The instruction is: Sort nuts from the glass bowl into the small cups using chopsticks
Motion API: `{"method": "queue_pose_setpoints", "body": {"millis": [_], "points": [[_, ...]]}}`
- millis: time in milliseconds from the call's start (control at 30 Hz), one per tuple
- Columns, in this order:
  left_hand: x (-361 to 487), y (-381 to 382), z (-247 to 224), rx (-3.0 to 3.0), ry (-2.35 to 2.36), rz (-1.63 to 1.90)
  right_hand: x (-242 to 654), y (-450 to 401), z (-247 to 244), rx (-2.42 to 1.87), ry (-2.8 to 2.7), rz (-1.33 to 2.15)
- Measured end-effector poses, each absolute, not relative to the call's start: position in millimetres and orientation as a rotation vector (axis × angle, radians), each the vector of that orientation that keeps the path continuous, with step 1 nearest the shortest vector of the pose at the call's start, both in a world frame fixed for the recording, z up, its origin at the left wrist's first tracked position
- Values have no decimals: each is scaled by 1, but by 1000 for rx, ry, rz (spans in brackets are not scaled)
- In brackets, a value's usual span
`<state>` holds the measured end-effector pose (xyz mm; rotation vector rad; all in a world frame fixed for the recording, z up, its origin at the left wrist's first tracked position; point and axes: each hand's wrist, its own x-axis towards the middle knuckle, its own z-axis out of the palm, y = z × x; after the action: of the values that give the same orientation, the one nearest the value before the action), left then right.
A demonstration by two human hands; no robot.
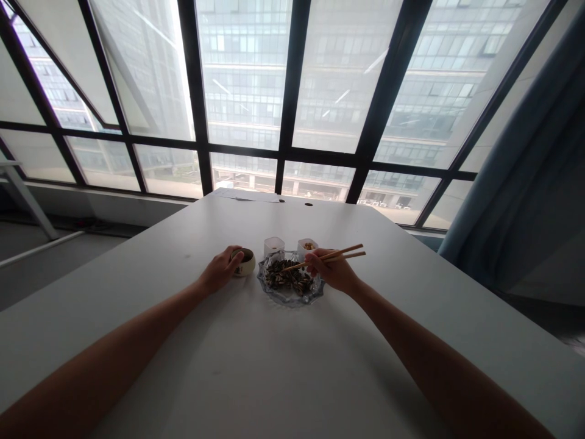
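My right hand (331, 269) is closed around a pair of wooden chopsticks (346, 253). Their tips reach down into a heap of dark striped sunflower seeds (292, 274). The seeds lie in a clear glass dish (289, 300) with a scalloped rim. To the left of the dish, my left hand (222, 268) grips the side of a small cream cup (245, 268) with dark characters on it. The cup stands upright, its inside dark; what it contains I cannot make out. Whether the chopstick tips pinch a seed is too small to tell.
Behind the dish stand a white translucent container (273, 245) and a second container (301, 245) holding small brown pieces. Papers (247, 195) lie at the far edge of the white table (283, 366). Windows rise beyond it, with a blue curtain (507, 164) on the right.
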<state>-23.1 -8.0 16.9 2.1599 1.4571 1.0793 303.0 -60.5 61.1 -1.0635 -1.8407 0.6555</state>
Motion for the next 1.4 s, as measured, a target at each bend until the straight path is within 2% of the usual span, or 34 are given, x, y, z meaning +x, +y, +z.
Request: {"method": "queue_pose_setpoints", "body": {"millis": [300,667,1000,1400], "points": [[-22,-11,20,2153,1449,1093,297,-70,74,-1019,-2007,457],[-22,-10,20,2157,1452,1045,292,-62,59,-1038,-1806,677],[-21,-11,20,2160,1454,1085,292,-67,65,-1037,-1838,662],[-25,-8,19,2153,1426,1092,304,-55,66,-1085,-1565,732]]}}
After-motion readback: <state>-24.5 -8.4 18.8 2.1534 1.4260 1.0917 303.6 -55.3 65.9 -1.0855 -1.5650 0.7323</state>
